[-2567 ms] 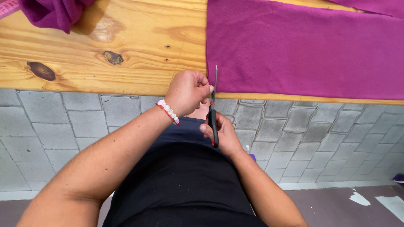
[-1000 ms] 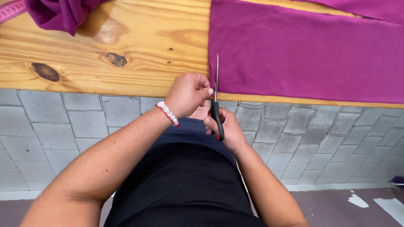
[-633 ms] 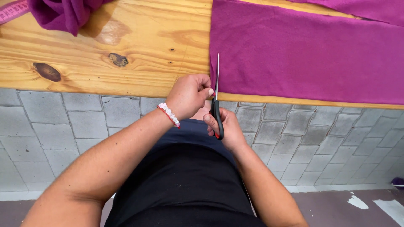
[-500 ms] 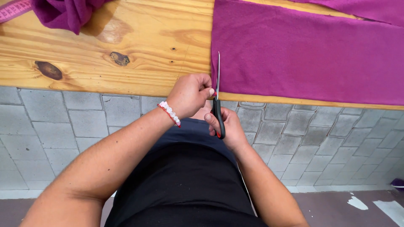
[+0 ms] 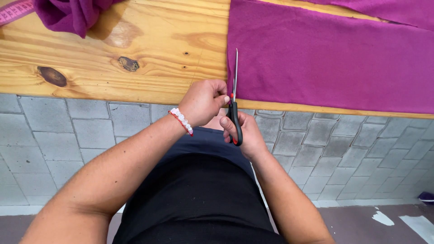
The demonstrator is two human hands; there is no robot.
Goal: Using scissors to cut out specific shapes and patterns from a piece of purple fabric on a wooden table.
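Two hands at the near edge of the wooden counter (image 5: 135, 58), both occupied. Right hand (image 5: 244, 133): fingers clamped through the black loops of the scissors (image 5: 234, 106), thumb uppermost, just off the counter edge. Scissor blades together, pointed straight away from the body, laid along the left edge of the magenta fleece fabric (image 5: 325, 58). Left hand (image 5: 203, 101): fingers curled shut, pinched at the fabric's near left corner beside the red pivot of the scissors; exact grip hidden by the knuckles. Beaded bracelet (image 5: 181, 121), white with red, on the left wrist.

Magenta fleece spread flat over the right half of the counter, near edge flush with the counter's front. Second strip of like fabric (image 5: 389, 11) at far right, partly overlapped. Bunched purple cloth (image 5: 72, 16) at far left, well apart from the hands. Pink measuring tape (image 5: 13, 11) at the top-left corner. Grey block wall (image 5: 68, 135) below the counter.
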